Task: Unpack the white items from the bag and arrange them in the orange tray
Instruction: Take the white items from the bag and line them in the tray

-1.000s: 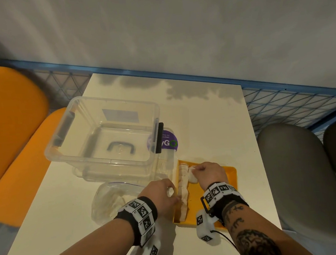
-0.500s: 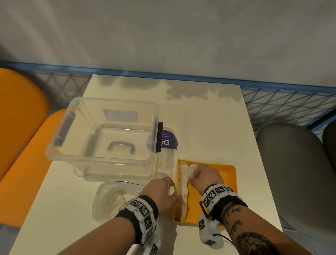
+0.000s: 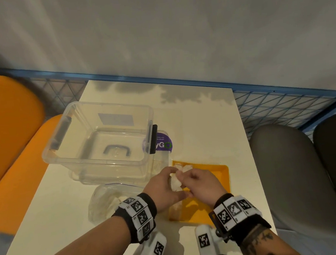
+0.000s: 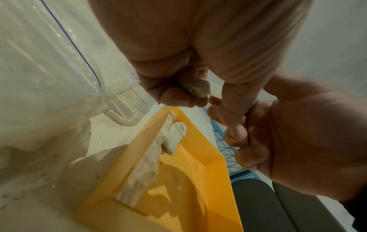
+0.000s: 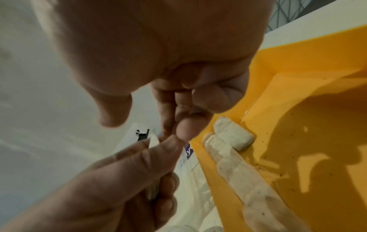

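Fingertips first: my left hand (image 3: 163, 189) has its fingers curled round a small white piece (image 4: 195, 88), and the left wrist view shows it pinched against my thumb. My right hand (image 3: 200, 184) meets it just above the near-left part of the tray, with its fingers (image 5: 185, 128) bent in toward the same spot. Whether they actually grip the piece or only touch my left fingers, I cannot tell; the contact is hidden between the two hands.

Below them sits the orange tray (image 3: 221, 180). A row of white pieces (image 4: 146, 171) lies end to end along its left wall, and one more block (image 5: 235, 136) lies just beside the far end of that row, starting a second column. The rest of the tray floor is bare orange.

To my left, on the table (image 3: 202, 125), lies the clear zip bag (image 3: 106, 199), slumped and open toward the tray. Something pale shows inside it, so I judge there are pieces left to pull out, though I cannot count them through the plastic. Beyond it stands a clear plastic tub (image 3: 102, 136).

I would say the job is perhaps a third done: one row filled, a second begun, this piece about to go down next.
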The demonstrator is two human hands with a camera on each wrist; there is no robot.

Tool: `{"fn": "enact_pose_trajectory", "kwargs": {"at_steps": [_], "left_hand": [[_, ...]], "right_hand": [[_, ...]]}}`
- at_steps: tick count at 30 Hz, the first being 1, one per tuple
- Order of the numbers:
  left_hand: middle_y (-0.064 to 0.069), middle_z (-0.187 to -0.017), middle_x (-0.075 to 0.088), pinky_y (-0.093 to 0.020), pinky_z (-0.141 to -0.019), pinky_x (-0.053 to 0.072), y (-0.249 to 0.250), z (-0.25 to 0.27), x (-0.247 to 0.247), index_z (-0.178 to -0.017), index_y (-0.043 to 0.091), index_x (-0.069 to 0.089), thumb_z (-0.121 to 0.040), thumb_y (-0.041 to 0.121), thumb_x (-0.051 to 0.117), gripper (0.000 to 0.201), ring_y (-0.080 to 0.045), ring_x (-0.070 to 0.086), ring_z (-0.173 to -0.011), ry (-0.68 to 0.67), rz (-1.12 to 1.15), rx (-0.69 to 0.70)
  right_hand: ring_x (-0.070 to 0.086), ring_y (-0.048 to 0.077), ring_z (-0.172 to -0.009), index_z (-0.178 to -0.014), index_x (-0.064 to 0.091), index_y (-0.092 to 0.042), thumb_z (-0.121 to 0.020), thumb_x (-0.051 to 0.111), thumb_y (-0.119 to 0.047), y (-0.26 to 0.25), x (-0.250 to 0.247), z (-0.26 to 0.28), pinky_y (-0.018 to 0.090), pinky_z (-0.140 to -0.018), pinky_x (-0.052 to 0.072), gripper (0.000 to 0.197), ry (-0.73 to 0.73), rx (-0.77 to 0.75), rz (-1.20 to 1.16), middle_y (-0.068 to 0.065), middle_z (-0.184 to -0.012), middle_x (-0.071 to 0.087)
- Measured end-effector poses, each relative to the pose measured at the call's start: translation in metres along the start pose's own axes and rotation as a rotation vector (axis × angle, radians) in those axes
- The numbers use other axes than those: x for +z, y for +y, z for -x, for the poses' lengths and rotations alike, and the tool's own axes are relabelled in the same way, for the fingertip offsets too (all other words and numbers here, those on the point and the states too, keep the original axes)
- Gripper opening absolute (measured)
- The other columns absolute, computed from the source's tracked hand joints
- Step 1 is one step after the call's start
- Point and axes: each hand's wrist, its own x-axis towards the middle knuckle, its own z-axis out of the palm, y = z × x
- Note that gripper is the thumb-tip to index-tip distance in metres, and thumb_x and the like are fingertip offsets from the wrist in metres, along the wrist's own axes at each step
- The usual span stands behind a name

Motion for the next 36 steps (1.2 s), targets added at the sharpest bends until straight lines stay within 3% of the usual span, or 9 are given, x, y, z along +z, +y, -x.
{"fn": "enact_pose_trajectory", "kwargs": {"at_steps": [3, 7, 9, 12, 15, 18, 21, 25, 36], "left_hand": [[0.007, -0.111, 0.063, -0.025, -0.084, 0.051, 0.006, 0.002, 0.004, -0.133, 0.035, 0.046, -0.064, 0.046, 0.081, 0.078, -0.012, 0.061, -0.097, -0.034, 0.056, 0.026], [0.001, -0.094, 0.073, -0.049, -0.085, 0.059, 0.004, 0.006, 0.007, -0.105, 0.047, 0.060, -0.071, 0.034, 0.072, 0.038, -0.023, 0.071, -0.086, -0.072, 0.246, 0.030], [-0.003, -0.090, 0.075, -0.051, -0.083, 0.060, 0.002, 0.007, 0.006, -0.100, 0.044, 0.063, -0.078, 0.023, 0.069, 0.031, -0.029, 0.073, -0.085, -0.081, 0.252, 0.016], [0.002, -0.087, 0.075, -0.045, -0.082, 0.061, -0.001, 0.008, 0.008, -0.104, 0.040, 0.063, -0.083, 0.021, 0.072, 0.029, -0.020, 0.073, -0.081, -0.089, 0.189, 0.013], [0.012, -0.096, 0.070, -0.028, -0.081, 0.057, -0.009, 0.007, 0.007, -0.105, 0.041, 0.061, -0.088, 0.024, 0.069, 0.026, -0.006, 0.067, -0.077, -0.012, 0.079, 0.014], [0.014, -0.101, 0.066, -0.020, -0.077, 0.049, -0.020, 0.005, 0.002, -0.109, 0.039, 0.062, -0.092, 0.027, 0.062, 0.020, -0.003, 0.059, -0.079, 0.086, -0.048, -0.005], [0.011, -0.103, 0.060, -0.023, -0.083, 0.050, -0.024, 0.002, 0.000, -0.117, 0.037, 0.062, -0.092, 0.031, 0.062, 0.026, -0.006, 0.058, -0.087, 0.061, -0.135, -0.013], [0.013, -0.106, 0.056, -0.029, -0.095, 0.050, -0.026, -0.002, 0.005, -0.129, 0.041, 0.056, -0.087, 0.036, 0.069, 0.045, -0.010, 0.058, -0.099, -0.019, -0.258, -0.026], [0.020, -0.106, 0.058, -0.026, -0.089, 0.052, -0.028, -0.006, 0.005, -0.131, 0.044, 0.051, -0.086, 0.035, 0.071, 0.050, -0.009, 0.059, -0.087, -0.066, -0.262, -0.052]], "right_hand": [[0.062, 0.001, -0.067, -0.079, 0.070, -0.028, -0.087, 0.070, -0.038, 0.007, 0.000, 0.007, 0.022, -0.065, 0.050, 0.013, 0.083, -0.055, 0.031, -0.008, -0.076, 0.070], [0.067, 0.009, -0.075, -0.085, 0.073, -0.026, -0.087, 0.070, -0.037, 0.016, -0.014, 0.009, 0.033, -0.075, 0.056, 0.011, 0.164, -0.061, 0.021, -0.007, -0.079, 0.073], [0.066, 0.010, -0.077, -0.090, 0.073, -0.029, -0.087, 0.070, -0.036, 0.017, -0.017, 0.013, 0.033, -0.075, 0.056, 0.009, 0.129, -0.089, 0.055, -0.006, -0.081, 0.072], [0.064, 0.006, -0.079, -0.098, 0.074, -0.032, -0.089, 0.067, -0.035, 0.021, -0.016, 0.018, 0.027, -0.075, 0.053, 0.012, 0.109, -0.136, 0.147, -0.009, -0.084, 0.070], [0.061, 0.005, -0.082, -0.101, 0.070, -0.034, -0.091, 0.063, -0.036, 0.031, -0.019, 0.018, 0.024, -0.074, 0.049, 0.012, 0.127, -0.121, 0.252, -0.012, -0.088, 0.067], [0.060, 0.011, -0.090, -0.106, 0.068, -0.032, -0.095, 0.057, -0.036, 0.041, -0.018, 0.017, 0.026, -0.077, 0.048, 0.016, 0.002, -0.070, 0.433, -0.009, -0.096, 0.065], [0.062, 0.016, -0.098, -0.106, 0.069, -0.031, -0.095, 0.056, -0.034, 0.049, -0.012, 0.009, 0.030, -0.084, 0.051, 0.018, -0.136, -0.034, 0.610, -0.004, -0.107, 0.069], [0.061, 0.019, -0.096, -0.104, 0.068, -0.029, -0.093, 0.057, -0.031, 0.049, -0.007, -0.016, 0.034, -0.083, 0.053, 0.016, -0.187, 0.002, 0.730, -0.001, -0.106, 0.068], [0.062, 0.026, -0.096, -0.098, 0.064, -0.024, -0.093, 0.059, -0.029, 0.031, -0.005, -0.074, 0.031, -0.072, 0.047, 0.009, -0.008, 0.045, 0.780, 0.004, -0.105, 0.068]]}}
